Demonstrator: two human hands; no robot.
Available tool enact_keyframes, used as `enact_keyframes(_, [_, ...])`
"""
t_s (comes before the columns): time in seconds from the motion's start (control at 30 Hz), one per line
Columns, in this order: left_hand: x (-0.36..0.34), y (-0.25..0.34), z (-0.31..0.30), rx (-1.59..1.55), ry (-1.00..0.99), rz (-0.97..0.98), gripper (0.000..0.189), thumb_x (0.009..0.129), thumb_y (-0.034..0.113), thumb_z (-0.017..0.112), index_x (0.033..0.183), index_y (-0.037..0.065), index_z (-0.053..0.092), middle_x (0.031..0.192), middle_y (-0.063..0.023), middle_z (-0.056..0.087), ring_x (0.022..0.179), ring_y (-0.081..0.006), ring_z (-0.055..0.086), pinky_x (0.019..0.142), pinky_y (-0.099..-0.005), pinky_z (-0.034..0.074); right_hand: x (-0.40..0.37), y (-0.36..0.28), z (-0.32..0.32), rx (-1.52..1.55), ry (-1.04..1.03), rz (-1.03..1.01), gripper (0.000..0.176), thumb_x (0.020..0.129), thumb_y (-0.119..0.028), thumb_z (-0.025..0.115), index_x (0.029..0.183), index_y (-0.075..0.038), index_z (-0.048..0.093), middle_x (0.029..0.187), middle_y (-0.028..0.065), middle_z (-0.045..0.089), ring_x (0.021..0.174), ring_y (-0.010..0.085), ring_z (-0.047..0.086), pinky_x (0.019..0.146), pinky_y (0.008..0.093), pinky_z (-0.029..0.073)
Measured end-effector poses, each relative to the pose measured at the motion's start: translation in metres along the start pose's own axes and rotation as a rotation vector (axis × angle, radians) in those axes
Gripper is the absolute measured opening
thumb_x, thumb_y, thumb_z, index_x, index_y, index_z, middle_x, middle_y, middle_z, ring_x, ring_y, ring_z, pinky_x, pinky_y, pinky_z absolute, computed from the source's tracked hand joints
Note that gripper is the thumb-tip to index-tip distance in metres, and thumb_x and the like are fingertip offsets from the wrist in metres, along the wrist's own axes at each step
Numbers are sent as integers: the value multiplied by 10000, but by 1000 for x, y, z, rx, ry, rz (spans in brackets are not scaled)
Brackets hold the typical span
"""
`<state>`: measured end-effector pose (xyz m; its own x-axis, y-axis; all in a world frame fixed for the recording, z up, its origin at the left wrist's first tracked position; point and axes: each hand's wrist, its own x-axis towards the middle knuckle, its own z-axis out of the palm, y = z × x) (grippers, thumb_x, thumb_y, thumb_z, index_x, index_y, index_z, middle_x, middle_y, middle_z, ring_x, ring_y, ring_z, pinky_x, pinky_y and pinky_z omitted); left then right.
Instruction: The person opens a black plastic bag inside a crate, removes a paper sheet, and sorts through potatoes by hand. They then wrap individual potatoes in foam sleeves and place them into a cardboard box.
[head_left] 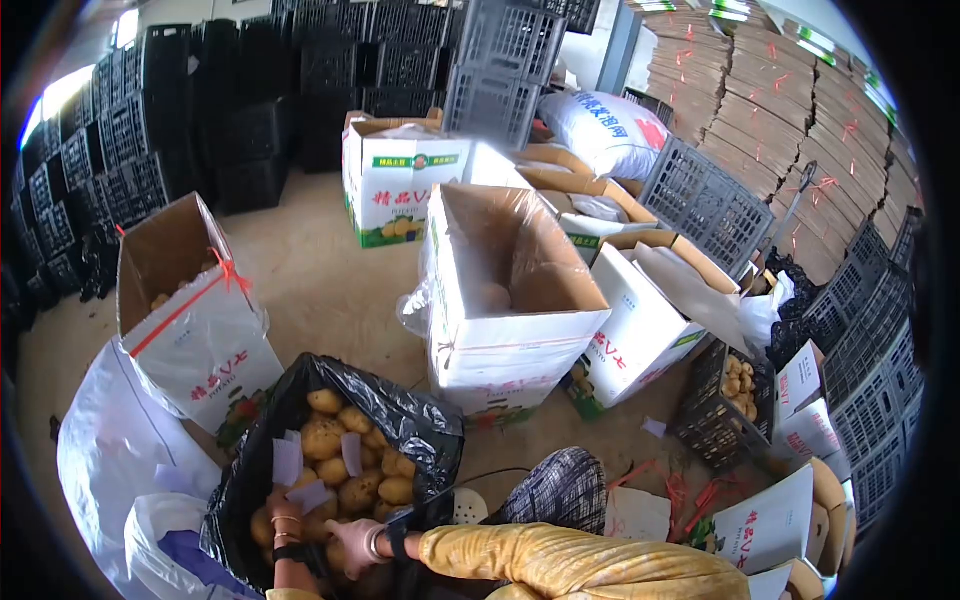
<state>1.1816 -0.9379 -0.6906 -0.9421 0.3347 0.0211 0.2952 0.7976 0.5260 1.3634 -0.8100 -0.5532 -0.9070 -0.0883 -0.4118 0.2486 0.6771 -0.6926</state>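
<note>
A black plastic liner [410,408] holds a heap of potatoes [322,438] in front of me, with several pale paper slips [288,458] among them. My left hand [284,508] reaches into the left side of the heap, beside a slip; its fingers are partly hidden, and I cannot tell whether they grip anything. Close on its right, my right hand [356,543] is bent over a potato [336,556] at the near side, thumb and fingers curled around it. Dark bands circle both wrists.
A tall white carton [510,350] with a clear liner stands ahead. Another carton [205,345] is at the left, near white sacks [125,430]. At the right, a black crate [712,420] contains potatoes. Stacked black crates [130,120] and flattened cardboard [770,110] line the back.
</note>
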Motion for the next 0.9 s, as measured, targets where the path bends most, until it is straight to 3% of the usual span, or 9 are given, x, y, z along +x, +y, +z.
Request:
enact_keyframes(0.1, [0, 37, -66, -148, 189, -146, 180, 600, 169, 640, 640, -3, 601, 683, -220, 620, 637, -373, 624, 595, -432, 507, -21, 1, -43, 483, 65, -117, 721, 558, -143, 781, 1190, -69, 442, 660, 84, 620, 607, 220, 617, 505, 348, 482])
enact_keyframes(0.2, [-25, 81, -127, -45, 351, 65, 188, 586, 150, 634, 603, -15, 546, 601, -212, 571, 534, -344, 572, 527, -431, 467, -56, 1, -87, 1275, 152, -329, 648, 672, -61, 772, 1236, -93, 455, 1140, 82, 522, 1060, 174, 511, 880, 298, 444])
enact_keyframes(0.27, [-64, 141, -168, -235, 264, 86, 208, 576, 132, 628, 570, -15, 480, 524, -151, 506, 472, -235, 495, 474, -374, 428, -78, -5, -105, 1432, 255, -415, 617, 673, -46, 772, 1216, -96, 484, 1173, 49, 499, 1056, 155, 495, 865, 279, 460])
enact_keyframes(0.37, [-117, 199, -167, -1097, 2, 105, 134, 686, 0, 578, 637, 62, 470, 613, 56, 426, 538, -33, 348, 439, -225, 271, -116, -22, -116, 1250, 415, -508, 652, 688, -27, 764, 1262, -84, 461, 1183, 51, 506, 1085, 166, 498, 896, 286, 456])
enact_keyframes(0.5, [-170, 241, -181, -1049, 137, 338, 42, 812, 22, 571, 807, -18, 583, 743, -13, 568, 644, -94, 516, 560, -228, 421, -156, -30, -115, 1476, 382, -534, 708, 697, -63, 752, 1328, -87, 431, 1231, 81, 495, 1107, 195, 493, 948, 299, 422])
enact_keyframes(0.57, [-187, 262, -184, -1493, -36, 45, 180, 855, 35, 543, 983, -76, 603, 884, -85, 630, 746, -153, 604, 659, -240, 489, -168, -32, -111, 1320, 480, -570, 697, 697, -84, 757, 1323, -83, 448, 1232, 82, 501, 1104, 196, 494, 960, 296, 409])
enact_keyframes(0.7, [-220, 289, -189, -1415, 55, 85, 263, 870, 104, 488, 1002, -93, 600, 907, -132, 639, 795, -222, 641, 705, -330, 541, -192, -34, -112, 1147, 576, -605, 678, 719, -139, 749, 1333, -82, 466, 1280, 93, 499, 1129, 178, 476, 998, 287, 365])
enact_keyframes(0.8, [-249, 314, -214, -744, 75, 369, 192, 814, 31, 567, 983, -31, 633, 980, -184, 648, 874, -302, 634, 775, -345, 506, -203, -32, -114, 1203, 525, -610, 678, 743, -138, 730, 1356, -90, 443, 1301, 95, 491, 1145, 166, 465, 997, 281, 363])
enact_keyframes(0.9, [-219, 282, -181, -1407, -20, 163, 264, 857, 78, 540, 1041, -106, 579, 919, -123, 646, 826, -207, 644, 744, -287, 528, -198, -27, -108, 1171, 542, -645, 657, 762, -126, 715, 1359, -94, 442, 1290, 80, 501, 1118, 160, 485, 976, 269, 385])
